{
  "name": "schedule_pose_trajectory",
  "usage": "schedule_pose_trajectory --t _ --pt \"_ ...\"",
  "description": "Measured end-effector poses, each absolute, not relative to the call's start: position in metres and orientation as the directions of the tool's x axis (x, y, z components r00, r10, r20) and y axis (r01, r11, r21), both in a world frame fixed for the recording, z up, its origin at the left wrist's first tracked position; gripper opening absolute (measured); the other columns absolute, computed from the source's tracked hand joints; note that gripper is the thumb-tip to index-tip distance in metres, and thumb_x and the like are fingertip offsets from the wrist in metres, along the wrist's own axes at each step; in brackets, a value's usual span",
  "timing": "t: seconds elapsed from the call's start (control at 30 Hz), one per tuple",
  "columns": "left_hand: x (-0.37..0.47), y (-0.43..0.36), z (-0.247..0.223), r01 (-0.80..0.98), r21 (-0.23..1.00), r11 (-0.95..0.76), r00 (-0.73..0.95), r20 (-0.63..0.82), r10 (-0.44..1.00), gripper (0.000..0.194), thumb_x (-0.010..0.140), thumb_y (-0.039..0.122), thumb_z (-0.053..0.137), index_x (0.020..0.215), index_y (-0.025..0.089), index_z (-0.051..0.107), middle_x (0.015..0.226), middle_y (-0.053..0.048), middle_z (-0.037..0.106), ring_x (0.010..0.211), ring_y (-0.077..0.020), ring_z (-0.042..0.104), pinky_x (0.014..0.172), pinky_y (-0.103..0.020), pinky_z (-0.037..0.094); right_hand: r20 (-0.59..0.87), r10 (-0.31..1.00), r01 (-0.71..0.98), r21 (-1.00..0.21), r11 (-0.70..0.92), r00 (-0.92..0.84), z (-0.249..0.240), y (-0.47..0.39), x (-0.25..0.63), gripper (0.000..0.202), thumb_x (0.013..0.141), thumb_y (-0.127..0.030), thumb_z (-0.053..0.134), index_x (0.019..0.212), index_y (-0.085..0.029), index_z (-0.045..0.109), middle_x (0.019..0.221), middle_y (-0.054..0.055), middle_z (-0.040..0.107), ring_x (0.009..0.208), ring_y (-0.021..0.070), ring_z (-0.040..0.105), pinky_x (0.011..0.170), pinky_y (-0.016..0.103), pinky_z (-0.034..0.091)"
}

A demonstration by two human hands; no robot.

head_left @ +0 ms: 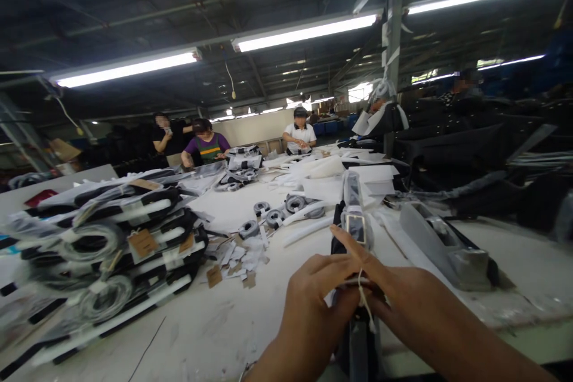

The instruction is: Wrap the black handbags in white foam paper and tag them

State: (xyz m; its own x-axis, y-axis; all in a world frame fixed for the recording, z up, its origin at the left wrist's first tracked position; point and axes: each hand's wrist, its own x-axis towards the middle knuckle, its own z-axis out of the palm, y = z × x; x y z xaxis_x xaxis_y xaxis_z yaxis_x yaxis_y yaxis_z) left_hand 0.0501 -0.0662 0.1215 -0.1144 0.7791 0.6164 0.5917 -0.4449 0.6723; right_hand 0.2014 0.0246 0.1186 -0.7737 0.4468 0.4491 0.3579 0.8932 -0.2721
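Note:
My left hand [313, 304] and my right hand [405, 289] meet in front of me, fingers closed and pinching at a thin white cord [364, 301]. My right index finger points forward over my left fingers. A pale flat edge, perhaps a tag, shows between the fingers; most of it is hidden. Beneath and beyond my hands runs a long black strap-like piece wrapped in clear film [351, 188], with a rectangular metal buckle [357, 228] on it. Its near end passes under my hands towards me.
To the left stands a stack of wrapped black straps [147, 250] with brown tags [143, 243]. Paper scraps [235, 256] and grey coils [295, 203] lie mid-table. A grey tape dispenser-like object [452, 250] sits right. Several people are at the far side, near a post [394, 30].

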Motion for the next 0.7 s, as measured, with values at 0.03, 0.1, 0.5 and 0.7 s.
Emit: schedule_pose_trajectory --t 0.03,0.1,0.5,0.7 --pt "0.051 -0.068 0.120 0.651 0.608 -0.455 -0.099 0.662 0.743 0.039 0.082 0.008 0.072 0.114 0.029 0.074 0.108 -0.001 0.075 0.095 -0.0172 0.068 0.085 -0.026 0.053 0.445 0.460 0.363 -0.288 0.886 -0.769 0.119 0.025 0.201 0.075 0.090 -0.020 0.050 0.159 -0.034 0.023 0.073 -0.001 0.076 0.055 0.0239 0.072 0.047 0.027 0.050" --pt "0.054 -0.072 0.116 0.755 0.472 -0.455 -0.060 0.741 0.668 0.032 0.088 0.012 0.066 0.117 0.025 0.072 0.106 -0.005 0.074 0.093 -0.0177 0.067 0.080 -0.026 0.055 0.450 0.486 0.356 -0.346 0.868 -0.749 0.118 0.024 0.202 0.071 0.092 -0.025 0.051 0.158 -0.034 0.027 0.075 0.000 0.077 0.057 0.0246 0.073 0.047 0.027 0.052" --pt "0.060 -0.091 0.095 0.508 0.770 -0.387 -0.472 0.624 0.622 0.028 0.084 0.014 0.067 0.108 0.025 0.072 0.084 -0.001 0.066 0.068 -0.0113 0.063 0.058 -0.019 0.055 0.513 0.708 0.167 -0.741 0.651 -0.485 0.085 0.026 0.227 0.055 0.090 -0.050 0.062 0.142 -0.033 0.054 0.122 0.006 0.072 0.111 0.0316 0.069 0.089 0.038 0.062" --pt "0.068 -0.117 0.092 0.674 0.640 -0.368 -0.471 0.757 0.453 0.040 0.085 0.007 0.066 0.114 0.034 0.066 0.090 0.001 0.067 0.074 -0.0122 0.064 0.063 -0.020 0.054 0.728 0.544 0.192 -0.515 0.836 -0.418 0.078 0.006 0.216 0.025 0.091 -0.034 0.067 0.116 -0.032 0.069 0.112 0.001 0.075 0.103 0.0228 0.072 0.095 0.031 0.059"
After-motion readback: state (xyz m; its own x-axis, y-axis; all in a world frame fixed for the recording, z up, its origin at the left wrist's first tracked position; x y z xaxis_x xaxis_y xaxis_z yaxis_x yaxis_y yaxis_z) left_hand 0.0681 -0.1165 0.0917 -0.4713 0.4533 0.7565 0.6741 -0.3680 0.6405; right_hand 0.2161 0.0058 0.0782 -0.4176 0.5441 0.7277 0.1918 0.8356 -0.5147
